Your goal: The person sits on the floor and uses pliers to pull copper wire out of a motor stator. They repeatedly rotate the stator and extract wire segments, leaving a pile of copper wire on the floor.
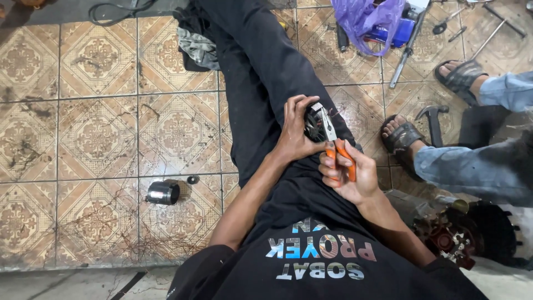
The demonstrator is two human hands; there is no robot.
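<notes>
I sit on a tiled floor with my leg stretched out in black trousers. My left hand (295, 129) grips a small round dark motor part with wire windings (315, 125) resting on my thigh. My right hand (348, 173) holds orange-handled pliers (336, 145); their metal jaws reach into the windings of the motor part. Thin strands of wire stick out around the jaws.
A black cylindrical metal casing (163, 193) and a small cap (192, 180) lie on the floor at my left. Another person's sandalled feet (404, 138) and jeans are at the right. A hammer (433, 119), a purple plastic bag (371, 16) and hand tools lie beyond. A dirty motor housing (455, 236) sits at lower right.
</notes>
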